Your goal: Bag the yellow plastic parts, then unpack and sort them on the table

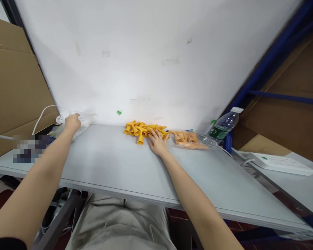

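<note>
At the back left of the table, my left hand (72, 123) is closed at the clear plastic bags (85, 122), its fingertips pressed into the thin film. A pile of yellow plastic funnel-like pieces (135, 129) lies at the back middle against the white board. My right hand (158, 144) rests at the right side of this pile, fingers spread and touching some pieces. One yellow piece (140, 138) stands out at the front of the heap with its round mouth down. Just right of my right hand, a clear bag holding orange-looking pieces (186, 139) lies flat.
A water bottle (224, 125) leans at the back right near a blue post (228, 142). Beyond it lies a white power strip (281, 164). The white board (156, 69) rises behind the table (114, 170). Cardboard (13, 80) and a white cable (43, 113) are at left.
</note>
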`<state>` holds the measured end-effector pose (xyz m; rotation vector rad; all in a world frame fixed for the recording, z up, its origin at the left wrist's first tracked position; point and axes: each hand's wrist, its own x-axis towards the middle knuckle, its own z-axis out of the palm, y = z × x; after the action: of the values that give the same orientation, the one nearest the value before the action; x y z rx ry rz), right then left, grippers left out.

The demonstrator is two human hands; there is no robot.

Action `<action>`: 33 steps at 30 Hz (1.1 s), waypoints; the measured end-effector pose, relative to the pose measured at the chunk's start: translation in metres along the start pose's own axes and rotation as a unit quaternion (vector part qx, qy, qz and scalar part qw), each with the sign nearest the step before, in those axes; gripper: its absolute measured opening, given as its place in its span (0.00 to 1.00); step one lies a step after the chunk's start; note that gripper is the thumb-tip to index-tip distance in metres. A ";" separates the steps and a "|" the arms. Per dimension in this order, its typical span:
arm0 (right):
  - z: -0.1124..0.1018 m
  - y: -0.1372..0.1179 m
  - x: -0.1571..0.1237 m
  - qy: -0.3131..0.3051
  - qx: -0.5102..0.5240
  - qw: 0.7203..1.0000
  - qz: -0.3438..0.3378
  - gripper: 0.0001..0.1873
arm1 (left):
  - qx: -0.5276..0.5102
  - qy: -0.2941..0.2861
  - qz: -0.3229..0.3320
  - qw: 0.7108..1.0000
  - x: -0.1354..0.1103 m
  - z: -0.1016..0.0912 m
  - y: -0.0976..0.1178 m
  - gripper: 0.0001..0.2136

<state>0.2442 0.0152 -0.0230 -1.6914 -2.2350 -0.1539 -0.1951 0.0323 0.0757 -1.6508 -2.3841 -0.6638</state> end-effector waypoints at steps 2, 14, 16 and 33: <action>-0.003 -0.004 0.000 0.026 0.001 1.000 -0.007 0.25 | 0.020 0.026 0.052 0.998 0.000 -0.015 0.017 0.26; -0.017 -0.066 0.016 -0.040 0.047 0.992 0.106 0.27 | 0.033 -0.242 0.407 0.880 -0.082 0.035 0.044 0.30; -0.017 -0.070 0.020 -0.067 0.072 0.985 0.144 0.23 | 0.026 -0.279 0.375 0.884 -0.083 0.049 0.040 0.29; -0.041 -0.061 0.021 0.092 0.693 0.652 0.294 0.06 | 0.091 -0.154 0.129 0.975 -0.076 0.065 0.123 0.27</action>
<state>0.1898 0.0050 0.0291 -1.1490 -0.8300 1.1638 -0.0455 0.0328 0.0213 -2.0540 -2.2720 -0.1481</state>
